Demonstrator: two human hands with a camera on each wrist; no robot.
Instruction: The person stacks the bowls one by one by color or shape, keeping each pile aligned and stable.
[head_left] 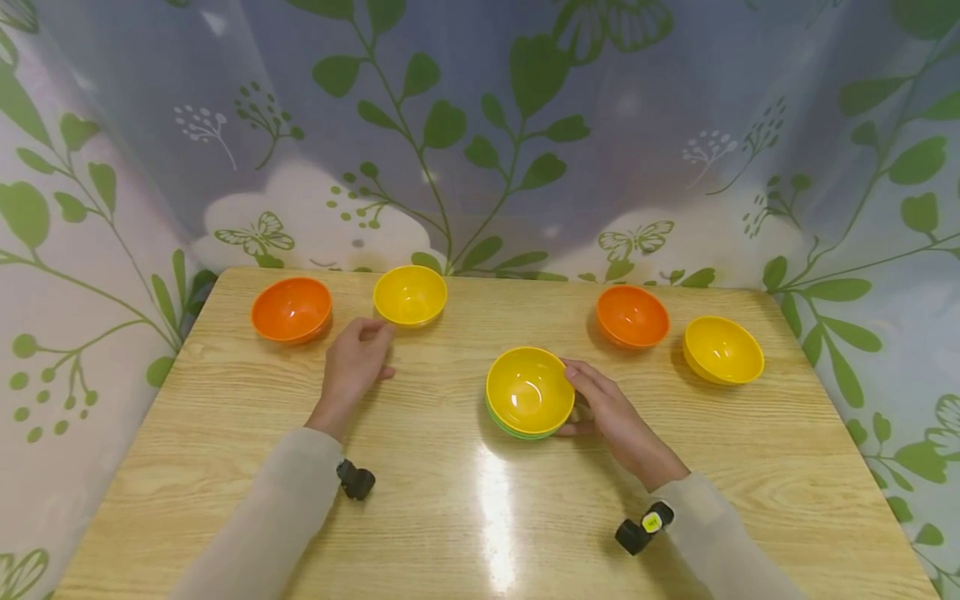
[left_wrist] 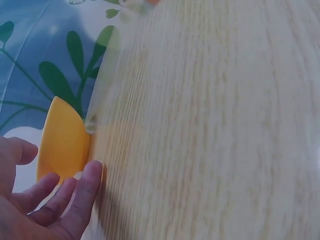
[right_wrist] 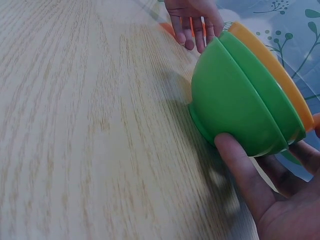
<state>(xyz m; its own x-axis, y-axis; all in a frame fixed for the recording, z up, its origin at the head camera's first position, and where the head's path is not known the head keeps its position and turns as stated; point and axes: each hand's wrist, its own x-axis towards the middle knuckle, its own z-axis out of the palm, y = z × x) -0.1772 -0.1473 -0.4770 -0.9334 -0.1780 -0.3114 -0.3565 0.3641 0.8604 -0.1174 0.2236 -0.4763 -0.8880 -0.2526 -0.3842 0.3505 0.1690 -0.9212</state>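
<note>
Farthest left, an orange bowl point(head_left: 292, 310) sits near the table's point(head_left: 450, 517) back corner. Next, my left hand point(head_left: 356, 361) holds nothing, fingers loosely parted beside the back yellow bowl point(head_left: 410, 296); I can't tell whether they touch. It looks light, stiff and perhaps slick, so its near rim should give the surest pinch; the table's back edge lies just behind it. Open wood separates it from the yellow-topped stack point(head_left: 529, 393), whose right side my right hand point(head_left: 617, 414) grips, thumb at the rim, fingers low on the green bowls point(right_wrist: 235, 95). Nested, these probably weigh little but could slide apart if tipped. Beyond, a second orange bowl point(head_left: 632, 317) and the right-end yellow bowl point(head_left: 723, 351) limit rightward room; there's more space towards me.
</note>
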